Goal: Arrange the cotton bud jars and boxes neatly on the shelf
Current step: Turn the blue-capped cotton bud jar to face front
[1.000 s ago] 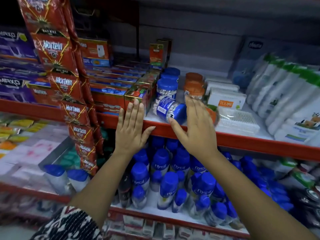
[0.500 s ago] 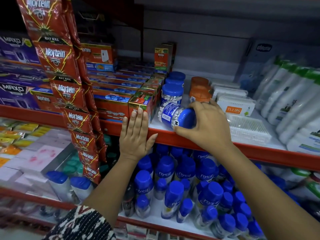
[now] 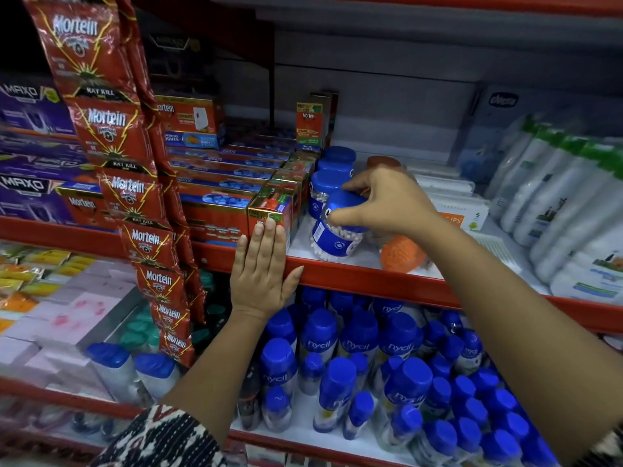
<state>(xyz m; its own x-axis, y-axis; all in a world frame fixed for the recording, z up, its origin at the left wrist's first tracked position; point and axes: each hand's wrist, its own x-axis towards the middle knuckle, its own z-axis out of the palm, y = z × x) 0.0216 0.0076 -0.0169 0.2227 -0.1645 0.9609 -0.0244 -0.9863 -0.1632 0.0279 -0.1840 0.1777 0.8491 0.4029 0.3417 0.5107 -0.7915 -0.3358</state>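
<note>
My right hand (image 3: 387, 200) grips the blue lid of a cotton bud jar (image 3: 333, 239), which stands nearly upright, slightly tilted, at the front of the red-edged shelf (image 3: 367, 276). Behind it a row of blue-lidded jars (image 3: 332, 182) runs toward the back. An orange-lidded jar (image 3: 401, 252) lies on its side just right of the held jar. White cotton bud boxes (image 3: 460, 210) lie further right. My left hand (image 3: 261, 271) rests flat, fingers together, against the shelf edge and a Mortein carton (image 3: 269, 210).
Red Mortein cartons (image 3: 215, 203) fill the shelf's left part. A hanging strip of Mortein sachets (image 3: 111, 129) drops at the left. White bottles (image 3: 569, 203) crowd the right. Blue-capped Nycil bottles (image 3: 357, 375) pack the lower shelf.
The blue-lidded jar lay on its side; my right hand took its lid and turned it nearly upright. The orange-lidded jar is now uncovered. My left hand stayed on the shelf edge.
</note>
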